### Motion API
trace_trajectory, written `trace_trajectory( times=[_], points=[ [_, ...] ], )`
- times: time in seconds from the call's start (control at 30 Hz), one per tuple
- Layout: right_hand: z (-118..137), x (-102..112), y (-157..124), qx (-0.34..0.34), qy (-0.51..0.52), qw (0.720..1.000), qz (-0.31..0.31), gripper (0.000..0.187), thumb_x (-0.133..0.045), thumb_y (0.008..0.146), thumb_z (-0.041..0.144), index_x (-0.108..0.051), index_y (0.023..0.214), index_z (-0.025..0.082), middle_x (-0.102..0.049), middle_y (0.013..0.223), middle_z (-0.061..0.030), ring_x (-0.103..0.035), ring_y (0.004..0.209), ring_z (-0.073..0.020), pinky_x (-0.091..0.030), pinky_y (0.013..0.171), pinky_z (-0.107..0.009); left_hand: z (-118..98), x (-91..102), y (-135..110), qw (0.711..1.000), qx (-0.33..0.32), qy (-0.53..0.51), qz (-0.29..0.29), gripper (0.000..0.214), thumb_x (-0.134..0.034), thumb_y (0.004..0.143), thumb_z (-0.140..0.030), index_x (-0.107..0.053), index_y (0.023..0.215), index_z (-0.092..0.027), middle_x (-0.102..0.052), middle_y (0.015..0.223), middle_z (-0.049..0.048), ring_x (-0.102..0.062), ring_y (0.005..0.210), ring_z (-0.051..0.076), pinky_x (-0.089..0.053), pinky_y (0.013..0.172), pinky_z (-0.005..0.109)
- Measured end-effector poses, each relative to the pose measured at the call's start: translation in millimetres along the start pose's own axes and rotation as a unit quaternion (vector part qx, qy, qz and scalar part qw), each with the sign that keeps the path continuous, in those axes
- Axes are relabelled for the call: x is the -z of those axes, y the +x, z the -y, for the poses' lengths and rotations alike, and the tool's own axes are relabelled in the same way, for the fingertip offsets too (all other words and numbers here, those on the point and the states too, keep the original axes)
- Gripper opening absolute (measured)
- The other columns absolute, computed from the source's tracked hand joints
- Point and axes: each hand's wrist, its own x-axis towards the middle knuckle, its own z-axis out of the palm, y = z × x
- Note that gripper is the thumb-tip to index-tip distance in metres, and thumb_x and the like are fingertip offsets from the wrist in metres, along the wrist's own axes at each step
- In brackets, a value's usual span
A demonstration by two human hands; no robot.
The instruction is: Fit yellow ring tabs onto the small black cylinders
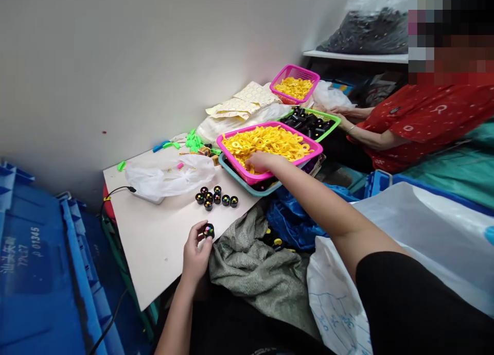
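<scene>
My left hand [196,252] pinches a small black round cap [209,230] with coloured dots inside, at the near edge of the white table [154,236]. My right hand [261,162] reaches into a pink basket [316,148] full of yellow rings [266,141], fingers curled down among the rings. Whether they hold a ring is hidden. Several more black caps [216,196] stand grouped on the table between my hands.
A white plastic bag [170,176] lies on the table. Another person in red [420,121] works at a green basket of black parts [309,122]. A second pink basket [295,85] sits behind. Blue crates [38,262] stand left; cloth and bags [254,267] lie below.
</scene>
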Motion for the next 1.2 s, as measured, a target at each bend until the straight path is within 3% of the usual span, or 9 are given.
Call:
trace_trajectory(
  times=[0.1, 0.2, 0.3, 0.37, 0.47, 0.63, 0.9, 1.1, 1.2],
  points=[
    [-2.2, 10.3, -3.7, -0.013, 0.009, 0.999, -0.051, 0.021, -0.069, 0.071, 0.014, -0.078, 0.089, 0.021, -0.070, 0.113, -0.0106, -0.064, 0.104, -0.0278, -0.046, 0.087, -0.030, -8.0, -2.0, -2.9, 0.999, 0.007, -0.037, 0.005, 0.040, -0.059, 0.081, -0.037, -0.056, 0.116, -0.018, -0.061, 0.118, 0.0117, -0.060, 0.110, 0.023, -0.050, 0.094, 0.039],
    [-5.7, 20.7, -24.9, -0.042, 0.015, 0.994, -0.104, 0.020, -0.062, 0.078, 0.017, -0.075, 0.094, 0.018, -0.071, 0.105, -0.0119, -0.064, 0.099, -0.0266, -0.046, 0.082, -0.030, -23.6, -8.6, -7.3, 0.997, 0.006, -0.079, 0.006, 0.039, -0.057, 0.080, -0.035, -0.055, 0.115, -0.019, -0.062, 0.113, 0.0107, -0.061, 0.107, 0.022, -0.050, 0.095, 0.039],
    [5.9, 15.7, -64.6, -0.010, 0.161, 0.967, -0.199, 0.024, -0.051, 0.087, 0.023, -0.071, 0.097, 0.013, -0.069, 0.089, -0.0100, -0.063, 0.082, -0.0205, -0.045, 0.072, -0.028, -42.6, -18.2, -14.0, 0.987, 0.003, -0.156, 0.029, 0.036, -0.049, 0.083, -0.032, -0.053, 0.116, -0.019, -0.060, 0.112, 0.0097, -0.062, 0.104, 0.021, -0.052, 0.088, 0.037],
    [29.4, -0.4, -95.7, 0.083, 0.378, 0.897, -0.216, 0.026, -0.050, 0.089, 0.032, -0.068, 0.092, 0.013, -0.063, 0.074, -0.0039, -0.056, 0.066, -0.0145, -0.041, 0.062, -0.025, -52.2, -24.2, -18.3, 0.980, -0.020, -0.195, 0.046, 0.036, -0.045, 0.085, -0.032, -0.051, 0.118, -0.020, -0.058, 0.114, 0.0100, -0.061, 0.101, 0.019, -0.053, 0.083, 0.033],
    [80.7, -36.6, -136.4, 0.178, 0.578, 0.786, -0.126, 0.037, -0.060, 0.082, 0.051, -0.067, 0.079, 0.015, -0.056, 0.064, 0.0006, -0.045, 0.057, -0.0103, -0.033, 0.054, -0.023, -58.2, -29.2, -23.9, 0.976, -0.046, -0.205, 0.062, 0.038, -0.042, 0.088, -0.035, -0.049, 0.121, -0.020, -0.056, 0.110, 0.0097, -0.057, 0.093, 0.018, -0.051, 0.077, 0.031],
    [138.0, -84.4, -158.9, 0.179, 0.694, 0.696, -0.042, 0.046, -0.066, 0.076, 0.059, -0.055, 0.059, 0.017, -0.047, 0.057, 0.0035, -0.036, 0.054, -0.0086, -0.029, 0.054, -0.024, -59.1, -24.2, -32.1, 0.980, -0.063, -0.164, 0.094, 0.041, -0.040, 0.091, -0.040, -0.048, 0.126, -0.021, -0.054, 0.105, 0.0080, -0.053, 0.081, 0.017, -0.049, 0.075, 0.032],
    [147.7, -96.2, -152.8, 0.151, 0.710, 0.688, -0.024, 0.048, -0.067, 0.073, 0.058, -0.046, 0.055, 0.018, -0.038, 0.053, 0.0058, -0.029, 0.052, -0.0075, -0.022, 0.051, -0.024, -74.2, -13.4, -34.5, 0.983, -0.164, 0.014, 0.074, 0.040, -0.037, 0.095, -0.042, -0.049, 0.124, -0.018, -0.055, 0.112, 0.0109, -0.055, 0.099, 0.022, -0.046, 0.086, 0.036],
    [154.8, -105.8, -157.3, 0.187, 0.705, 0.683, -0.028, 0.052, -0.065, 0.076, 0.062, -0.043, 0.055, 0.019, -0.035, 0.055, 0.0057, -0.029, 0.054, -0.0084, -0.025, 0.052, -0.024, -82.9, -12.5, -33.0, 0.967, -0.247, 0.053, 0.046, 0.025, -0.035, 0.097, -0.032, -0.054, 0.105, -0.019, -0.056, 0.095, 0.0068, -0.054, 0.087, 0.018, -0.045, 0.078, 0.032],
    [155.6, -107.1, -159.9, 0.181, 0.735, 0.652, -0.034, 0.050, -0.065, 0.075, 0.066, -0.051, 0.070, 0.019, -0.043, 0.065, 0.0038, -0.037, 0.061, -0.0103, -0.032, 0.056, -0.023, -82.6, -12.6, -34.0, 0.960, -0.270, 0.065, 0.036, 0.027, -0.035, 0.096, -0.032, -0.052, 0.112, -0.020, -0.056, 0.099, 0.0074, -0.053, 0.091, 0.019, -0.045, 0.082, 0.035]
  ],
)
